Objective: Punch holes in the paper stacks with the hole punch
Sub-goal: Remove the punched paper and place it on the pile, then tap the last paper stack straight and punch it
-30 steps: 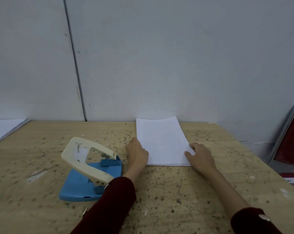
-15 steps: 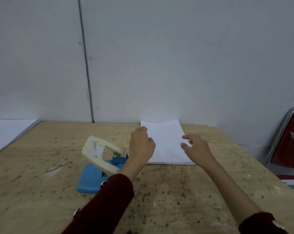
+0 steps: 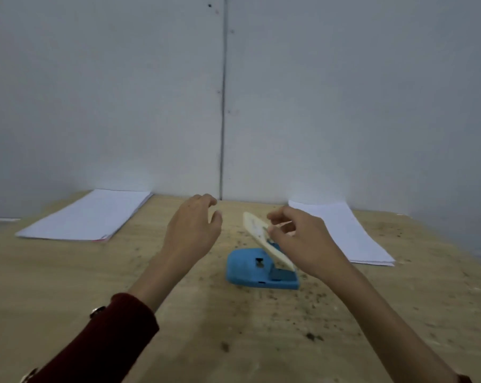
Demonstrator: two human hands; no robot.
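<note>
Both hands hover loose-fingered, holding nothing: left hand (image 3: 191, 230) w/ right hand (image 3: 302, 241) above hole punch (image 3: 261, 268) at desk (image 3: 233, 341) center, likely to reposition it btwn left paper stack (image 3: 87, 215) & right paper stack (image 3: 344, 230).

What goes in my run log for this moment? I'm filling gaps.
left hand open, in air | right hand open, by hole punch lever | paper stacks untouched
</note>
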